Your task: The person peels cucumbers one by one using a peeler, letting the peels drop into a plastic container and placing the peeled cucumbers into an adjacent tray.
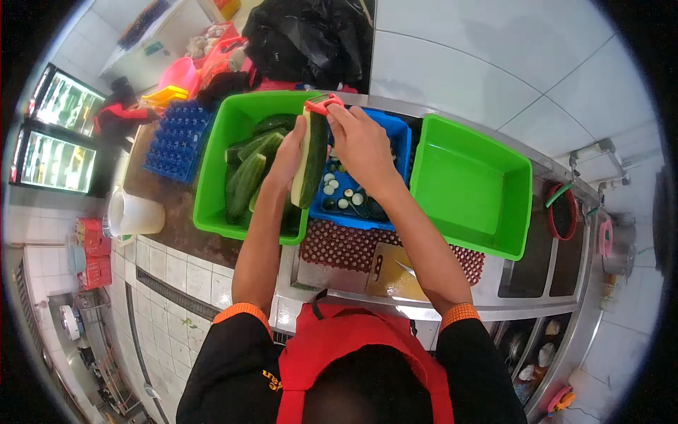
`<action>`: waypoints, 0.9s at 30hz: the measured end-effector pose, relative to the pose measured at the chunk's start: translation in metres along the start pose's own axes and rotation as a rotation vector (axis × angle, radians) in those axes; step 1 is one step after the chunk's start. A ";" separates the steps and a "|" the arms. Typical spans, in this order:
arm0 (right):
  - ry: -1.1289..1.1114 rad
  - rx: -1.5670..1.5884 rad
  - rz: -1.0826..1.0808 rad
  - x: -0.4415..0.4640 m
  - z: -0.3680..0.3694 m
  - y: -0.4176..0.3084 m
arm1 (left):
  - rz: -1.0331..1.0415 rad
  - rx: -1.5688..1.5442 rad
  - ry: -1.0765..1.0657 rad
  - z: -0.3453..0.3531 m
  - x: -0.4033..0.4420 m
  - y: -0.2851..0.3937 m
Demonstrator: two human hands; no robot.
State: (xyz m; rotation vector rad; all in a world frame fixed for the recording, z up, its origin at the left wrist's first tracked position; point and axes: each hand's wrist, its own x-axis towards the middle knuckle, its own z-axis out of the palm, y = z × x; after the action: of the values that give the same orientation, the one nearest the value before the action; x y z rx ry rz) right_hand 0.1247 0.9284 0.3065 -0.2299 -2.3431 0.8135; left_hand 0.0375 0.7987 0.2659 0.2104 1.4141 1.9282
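Observation:
Fingers closed, my left hand point(285, 161) grips a large cucumber point(306, 173) held upright over the gap between two tubs. A pale peeled strip runs down its left side; dark green skin shows on the right. My right hand point(361, 147) is closed around a red peeler point(323, 104), whose head is at the cucumber's top end. On the left, a green tub point(210, 205) holds several cucumbers point(248, 180) with skin on. Below my right hand, a blue tub point(400, 138) contains round pale cut ends point(343, 203) and dark green pieces, partly hidden by my arm.
Another green tub point(470, 187) stands on the right, beside a sink point(526, 272). A yellow cutting board point(388, 274) with a knife point(405, 268) lies near the counter's front on a dark red mat point(332, 244). Blue egg trays point(176, 141) and a white container point(138, 213) are at left.

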 end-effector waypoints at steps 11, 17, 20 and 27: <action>0.032 0.061 0.013 -0.015 -0.003 0.014 | 0.023 0.129 -0.027 0.003 0.002 -0.012; -0.034 0.015 0.004 -0.011 -0.020 0.002 | 0.047 0.080 0.013 0.006 0.004 -0.007; 0.006 0.028 -0.010 -0.014 -0.014 0.000 | 0.063 0.083 0.019 0.001 0.003 -0.007; -0.090 0.264 0.141 -0.071 -0.007 -0.033 | 0.214 -0.082 0.311 -0.017 0.030 0.005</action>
State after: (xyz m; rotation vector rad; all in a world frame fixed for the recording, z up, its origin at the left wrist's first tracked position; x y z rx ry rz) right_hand 0.1853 0.8808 0.2941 -0.2513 -2.2907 1.2131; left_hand 0.0049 0.8044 0.2554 0.0226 1.5573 2.2665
